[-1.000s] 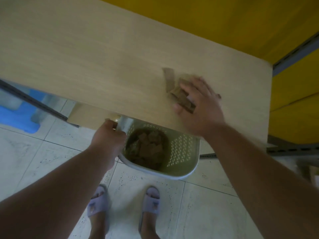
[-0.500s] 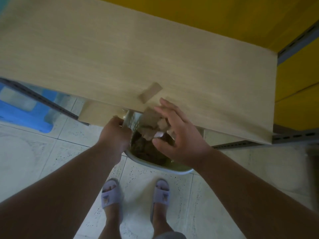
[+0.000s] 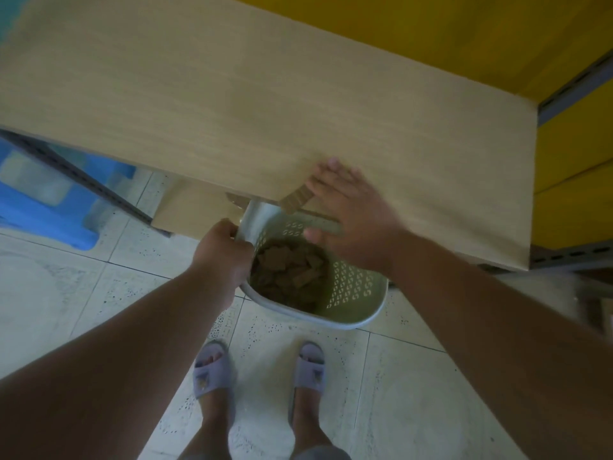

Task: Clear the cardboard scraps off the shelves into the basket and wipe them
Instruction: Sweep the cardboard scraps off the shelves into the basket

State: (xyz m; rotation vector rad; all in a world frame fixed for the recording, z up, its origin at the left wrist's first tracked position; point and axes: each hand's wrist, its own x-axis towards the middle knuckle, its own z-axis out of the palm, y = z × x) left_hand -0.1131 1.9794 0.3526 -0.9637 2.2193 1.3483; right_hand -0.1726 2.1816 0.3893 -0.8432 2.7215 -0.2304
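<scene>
At mid-frame, flat right hand (image 3: 351, 220) sweeps a cardboard scrap (image 3: 296, 199) off the shelf (image 3: 265, 111) edge; left hand (image 3: 222, 254) grips the basket (image 3: 351, 293) rim. The scrap could miss and hit the floor.

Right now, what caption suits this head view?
Right hand sweeps a cardboard scrap off the shelf edge into the basket gripped by the left hand.
</scene>
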